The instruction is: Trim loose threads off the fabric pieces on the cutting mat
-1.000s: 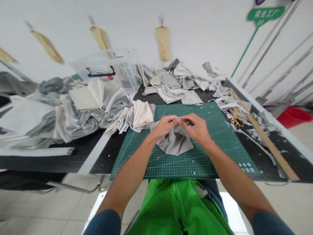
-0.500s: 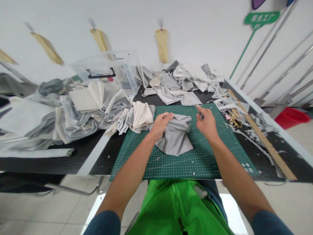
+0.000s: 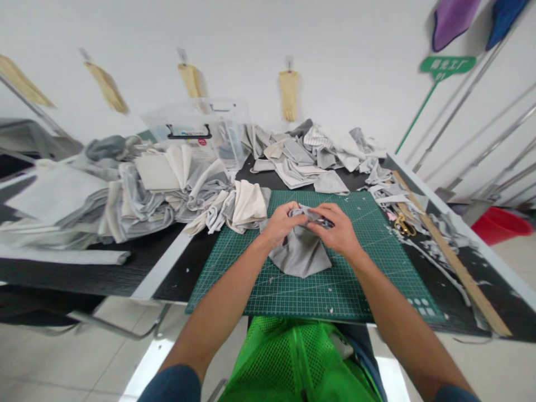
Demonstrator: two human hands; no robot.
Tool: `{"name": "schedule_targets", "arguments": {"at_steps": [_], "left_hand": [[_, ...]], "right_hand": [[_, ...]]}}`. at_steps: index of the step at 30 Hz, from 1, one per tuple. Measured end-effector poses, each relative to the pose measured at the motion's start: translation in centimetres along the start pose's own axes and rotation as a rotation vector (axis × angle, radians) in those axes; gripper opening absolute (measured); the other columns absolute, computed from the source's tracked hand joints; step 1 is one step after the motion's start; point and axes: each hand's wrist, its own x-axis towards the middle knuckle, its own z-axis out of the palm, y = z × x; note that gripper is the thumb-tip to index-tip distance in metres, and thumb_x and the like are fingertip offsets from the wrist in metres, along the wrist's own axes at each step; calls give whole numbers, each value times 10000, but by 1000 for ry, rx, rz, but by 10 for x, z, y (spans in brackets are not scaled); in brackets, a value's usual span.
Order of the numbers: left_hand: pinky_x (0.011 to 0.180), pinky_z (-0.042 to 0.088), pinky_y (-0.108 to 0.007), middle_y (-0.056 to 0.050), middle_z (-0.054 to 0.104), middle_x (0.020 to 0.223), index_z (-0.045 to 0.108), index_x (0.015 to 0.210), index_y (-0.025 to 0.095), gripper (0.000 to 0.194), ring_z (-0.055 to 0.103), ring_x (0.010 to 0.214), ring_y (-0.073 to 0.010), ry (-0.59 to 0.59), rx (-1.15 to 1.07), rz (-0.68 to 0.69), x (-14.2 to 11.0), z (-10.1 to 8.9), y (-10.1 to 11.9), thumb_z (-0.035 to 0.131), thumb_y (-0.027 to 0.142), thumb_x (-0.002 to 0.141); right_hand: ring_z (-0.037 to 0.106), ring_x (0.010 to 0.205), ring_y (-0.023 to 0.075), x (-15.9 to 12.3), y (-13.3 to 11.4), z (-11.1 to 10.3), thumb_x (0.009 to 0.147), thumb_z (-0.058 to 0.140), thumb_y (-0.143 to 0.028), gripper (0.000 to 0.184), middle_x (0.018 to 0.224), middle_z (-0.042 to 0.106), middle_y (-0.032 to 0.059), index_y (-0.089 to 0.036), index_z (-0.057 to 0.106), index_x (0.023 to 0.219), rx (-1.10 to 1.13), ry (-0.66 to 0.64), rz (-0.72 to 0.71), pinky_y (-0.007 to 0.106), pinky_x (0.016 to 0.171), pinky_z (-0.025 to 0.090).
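Observation:
A bunched piece of grey cloth stands on the green cutting mat in front of me. My left hand pinches its top edge from the left. My right hand meets it there from the right, fingers closed around a small dark tool that I cannot make out clearly, pressed against the cloth's top. Both hands touch at the top of the cloth.
Piles of grey and cream fabric cover the left and back of the black table. A clear plastic box stands behind them. Gold scissors and a long wooden ruler lie to the right. A red bin sits on the floor.
My right hand, which had pulled away to the right half a second ago, has come back to the cloth's top beside my left hand. The view has tilted slightly up.

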Motion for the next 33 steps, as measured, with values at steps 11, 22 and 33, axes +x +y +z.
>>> {"name": "schedule_targets", "arguments": {"at_steps": [11,22,33], "left_hand": [[766,476,-284,-21,744,901,738,1161,203,453,633,778,-163,96,188,143,1,3,2,788,240,712],[719,461,-267,-26,722,832,786,889,180,236,601,746,-152,141,197,119,0,0,4,812,320,701],[710,470,-267,-37,735,868,789,974,164,313,616,750,-157,146,219,84,2,-2,1,811,314,700]], "right_hand": [[663,912,200,0,-13,1,915,653,-310,136,977,711,59,-224,756,893,81,97,90,346,825,528],[640,847,210,-3,-10,-6,884,667,-401,347,1036,701,80,-202,636,1167,10,166,203,353,755,537],[682,1020,239,-5,-15,-2,916,658,-291,257,1112,715,103,-242,705,1164,-125,53,-57,402,902,584]]}}
